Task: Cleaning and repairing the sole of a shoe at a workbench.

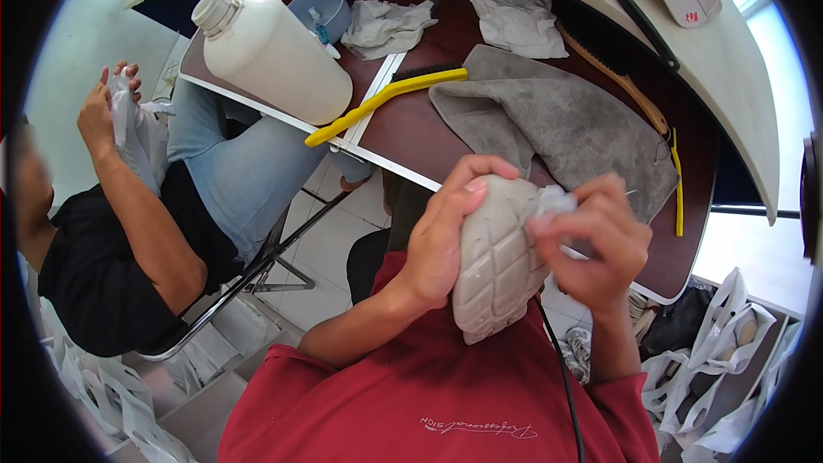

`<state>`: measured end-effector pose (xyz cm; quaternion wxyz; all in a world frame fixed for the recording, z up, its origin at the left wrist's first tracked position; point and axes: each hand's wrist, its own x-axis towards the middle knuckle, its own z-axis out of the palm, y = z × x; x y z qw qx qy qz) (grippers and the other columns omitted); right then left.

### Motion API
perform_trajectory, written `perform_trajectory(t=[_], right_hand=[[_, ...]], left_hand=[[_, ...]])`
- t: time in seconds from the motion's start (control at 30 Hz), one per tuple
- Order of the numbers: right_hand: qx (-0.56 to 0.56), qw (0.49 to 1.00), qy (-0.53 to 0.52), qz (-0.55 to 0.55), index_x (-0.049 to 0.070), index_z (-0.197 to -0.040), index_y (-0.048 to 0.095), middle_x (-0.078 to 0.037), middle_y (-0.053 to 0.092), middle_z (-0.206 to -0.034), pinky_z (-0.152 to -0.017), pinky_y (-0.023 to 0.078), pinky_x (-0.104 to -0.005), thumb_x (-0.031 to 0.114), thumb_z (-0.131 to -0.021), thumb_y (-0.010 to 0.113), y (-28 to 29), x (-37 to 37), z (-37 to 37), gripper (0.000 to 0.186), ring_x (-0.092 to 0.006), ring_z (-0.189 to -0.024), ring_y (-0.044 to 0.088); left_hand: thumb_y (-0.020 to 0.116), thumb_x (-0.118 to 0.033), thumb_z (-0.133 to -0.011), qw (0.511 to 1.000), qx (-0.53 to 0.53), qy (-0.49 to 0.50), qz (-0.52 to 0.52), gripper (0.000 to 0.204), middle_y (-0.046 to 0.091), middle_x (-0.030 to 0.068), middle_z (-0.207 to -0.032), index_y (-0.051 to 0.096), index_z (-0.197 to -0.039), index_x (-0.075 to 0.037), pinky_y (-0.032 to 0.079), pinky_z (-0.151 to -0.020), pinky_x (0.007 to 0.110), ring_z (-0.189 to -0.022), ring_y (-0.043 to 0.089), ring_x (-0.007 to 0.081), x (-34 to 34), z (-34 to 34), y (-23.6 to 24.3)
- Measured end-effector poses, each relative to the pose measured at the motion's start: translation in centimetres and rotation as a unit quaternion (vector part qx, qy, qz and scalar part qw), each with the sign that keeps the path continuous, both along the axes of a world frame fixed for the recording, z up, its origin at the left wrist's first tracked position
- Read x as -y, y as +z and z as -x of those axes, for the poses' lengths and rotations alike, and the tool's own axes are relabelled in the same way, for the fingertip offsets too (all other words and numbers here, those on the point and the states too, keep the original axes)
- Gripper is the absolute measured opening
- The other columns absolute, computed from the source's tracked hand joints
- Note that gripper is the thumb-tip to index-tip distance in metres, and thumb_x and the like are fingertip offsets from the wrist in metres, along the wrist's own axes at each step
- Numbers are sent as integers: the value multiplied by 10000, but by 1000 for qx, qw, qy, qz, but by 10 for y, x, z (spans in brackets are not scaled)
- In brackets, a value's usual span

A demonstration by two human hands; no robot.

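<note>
My left hand [439,244] grips a pale grey shoe [493,270], its grooved sole facing up, held above my lap at the table's near edge. The thumb lies along the sole's side and the fingers curl over its far end. On the right side of the shoe, my right hand [600,244], smeared by motion, pinches a small white wad [555,200] that looks like tissue or wipe. The wad meets the sole's edge. Just beyond both hands a grey cloth [566,111] lies crumpled on the table. The shoe's upper is hidden from me.
A large white bottle [274,56] stands at the table's left edge beside a yellow-handled brush [386,103]. Two bluish bowls [321,13], crumpled white wipes [506,9] and a wooden-handled brush [621,77] lie farther back. Another person [137,231] sits at left, holding a white bag [137,133].
</note>
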<state>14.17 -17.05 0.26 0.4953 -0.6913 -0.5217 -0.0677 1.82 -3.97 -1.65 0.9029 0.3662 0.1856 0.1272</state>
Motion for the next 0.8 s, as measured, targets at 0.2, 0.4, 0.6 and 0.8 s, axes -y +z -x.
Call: perform_trajectory(t=[0.2,0.4,0.6,0.8], right_hand=[[-3,997,72,-15,123,-786,731,-4,515,-634,-611,402,-319,14,-583,815,2,-6,1,245,-214,-669,568],[9,992,124,-16,133,-797,738,21,490,-605,-625,409,-329,8,-583,816,15,-16,17,260,-199,-657,554],[27,999,29,16,133,-798,722,17,493,-627,-632,397,-337,35,-601,817,8,-7,2,240,-194,-682,570],[3,1000,31,0,126,-818,700,16,512,-674,-630,376,-331,34,-605,804,-6,-3,-10,254,-192,-700,564]], left_hand=[[392,-266,-1040,999,-19,-4,41,335,625,112,-1100,532,-1250,-47,483,-909,282,-1000,611,157,0,-8,3],[397,-255,-1033,999,0,-29,36,332,625,118,-1127,531,-1253,-47,486,-922,293,-1018,619,167,3,-12,1],[395,-261,-1032,999,-9,5,53,334,621,104,-1101,538,-1247,-48,481,-916,281,-1002,617,168,4,-11,-1],[404,-272,-1028,999,-13,2,52,350,621,108,-1109,536,-1246,-32,475,-914,284,-1006,605,159,4,-7,1]])
